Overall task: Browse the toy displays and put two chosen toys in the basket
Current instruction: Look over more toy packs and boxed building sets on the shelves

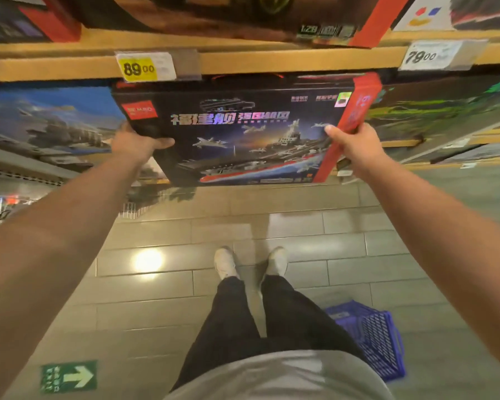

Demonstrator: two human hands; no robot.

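Note:
A large dark toy box (243,134) with an aircraft carrier picture and red side edges is held out in front of the shelves. My left hand (136,144) grips its left edge, thumb across the front. At the box's right red edge, my right hand (355,142) holds on with the thumb on the front face. The blue plastic basket (378,339) stands on the floor behind my right leg, partly hidden by it.
A wooden shelf edge (243,62) with price tags 89.00 (140,69) and 79.00 (427,56) runs above the box. Other toy boxes (46,128) fill the shelves on both sides. Below are grey floor tiles, my feet, and a green arrow sticker (70,376).

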